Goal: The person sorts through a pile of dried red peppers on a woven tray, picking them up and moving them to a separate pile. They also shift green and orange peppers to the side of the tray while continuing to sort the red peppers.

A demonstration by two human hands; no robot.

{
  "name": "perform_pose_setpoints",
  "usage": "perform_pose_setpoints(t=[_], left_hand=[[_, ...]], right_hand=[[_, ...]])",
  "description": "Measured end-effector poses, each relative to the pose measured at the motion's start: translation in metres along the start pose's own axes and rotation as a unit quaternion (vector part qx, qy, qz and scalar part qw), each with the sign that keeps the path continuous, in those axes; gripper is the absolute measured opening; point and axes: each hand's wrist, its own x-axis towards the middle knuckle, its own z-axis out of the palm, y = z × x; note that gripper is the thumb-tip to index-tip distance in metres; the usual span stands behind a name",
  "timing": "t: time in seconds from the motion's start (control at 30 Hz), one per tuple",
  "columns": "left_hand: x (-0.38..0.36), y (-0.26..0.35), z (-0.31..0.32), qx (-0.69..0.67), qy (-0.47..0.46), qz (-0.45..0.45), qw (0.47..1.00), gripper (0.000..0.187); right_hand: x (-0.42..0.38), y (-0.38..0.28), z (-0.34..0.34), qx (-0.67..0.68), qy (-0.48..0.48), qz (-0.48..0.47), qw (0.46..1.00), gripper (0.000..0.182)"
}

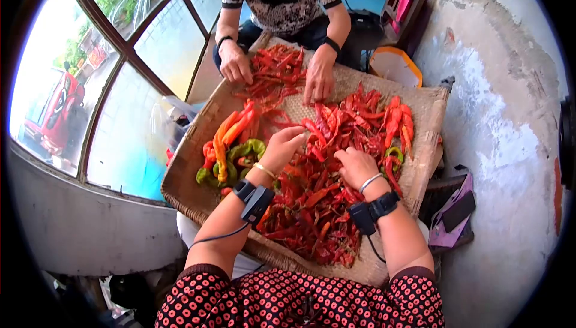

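A square woven tray (429, 125) holds a large heap of red chili peppers (312, 199). My left hand (284, 150) is over the heap's left part, fingers pointing right; whether a pepper is between them cannot be made out. Lower and to the right, my right hand (356, 167) touches the heap with bent fingers, their tips partly hidden. Green peppers (246, 151) and long orange ones (223, 142) lie at the tray's left side. Redder, smoother peppers (393, 121) rest near its right side, beside a curled green one.
Across the tray sits another person (282, 4), both hands on peppers at the far edge. Framed windows (144, 82) stand on the left, a worn wall (492, 124) on the right. An orange-rimmed container (396, 67) is behind the tray, a purple bag (453, 214) at right.
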Motion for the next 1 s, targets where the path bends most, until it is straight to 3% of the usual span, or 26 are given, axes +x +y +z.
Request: perform_pose_setpoints(t=[0.07,0.17,0.23,0.33,0.47,0.5,0.57,0.63,0.67,0.73,0.8,0.87,0.93,0.97,1.0], left_hand=[[0.004,-0.007,0.003,0.112,-0.033,0.024,0.993,0.031],[0.0,-0.009,0.008,0.159,-0.049,0.027,0.986,0.027],[-0.001,-0.011,0.009,0.202,-0.082,0.045,0.975,0.023],[-0.007,-0.016,0.016,0.193,-0.146,0.062,0.968,0.025],[-0.021,-0.018,0.034,0.181,-0.21,0.159,0.948,0.027],[-0.02,-0.02,0.032,0.183,-0.245,0.075,0.949,0.022],[-0.02,-0.02,0.031,0.175,-0.249,0.03,0.952,0.02],[-0.018,-0.011,0.029,0.157,-0.251,-0.016,0.955,0.016],[-0.017,-0.003,0.025,0.168,-0.226,-0.029,0.959,0.015],[-0.001,-0.001,0.008,0.053,-0.141,-0.001,0.989,0.02],[0.012,0.003,-0.002,-0.103,0.012,0.05,0.993,0.023],[0.014,0.007,-0.006,-0.082,0.064,0.042,0.994,0.026],[0.015,0.0,-0.01,0.125,0.065,0.071,0.987,0.028],[0.015,-0.004,-0.012,0.181,-0.016,0.057,0.982,0.03],[0.014,-0.01,-0.009,0.27,-0.036,0.074,0.959,0.023]], right_hand=[[0.002,0.004,0.002,-0.001,0.027,-0.01,1.0,0.009],[0.006,0.0,-0.005,0.06,0.064,0.014,0.996,0.009],[0.009,-0.004,-0.009,0.194,0.184,-0.034,0.963,0.011],[0.006,-0.011,-0.018,0.341,0.199,-0.022,0.919,0.016],[0.001,-0.024,-0.021,0.49,0.149,0.008,0.859,0.018],[0.0,-0.026,-0.021,0.499,0.139,0.008,0.855,0.018],[0.0,-0.03,-0.022,0.521,0.136,0.014,0.843,0.02],[0.002,-0.026,-0.02,0.501,0.155,0.024,0.851,0.02],[0.004,-0.022,-0.017,0.481,0.176,0.034,0.858,0.021],[0.007,-0.012,-0.013,0.457,0.169,0.039,0.873,0.023],[0.008,-0.008,-0.011,0.229,0.156,-0.005,0.961,0.027],[0.008,-0.006,-0.002,0.163,0.155,-0.039,0.974,0.033],[0.005,-0.012,0.002,0.052,0.086,-0.044,0.994,0.04],[0.006,-0.012,0.004,0.057,0.061,-0.038,0.996,0.041],[0.006,-0.012,0.007,0.057,0.059,-0.038,0.996,0.041]])
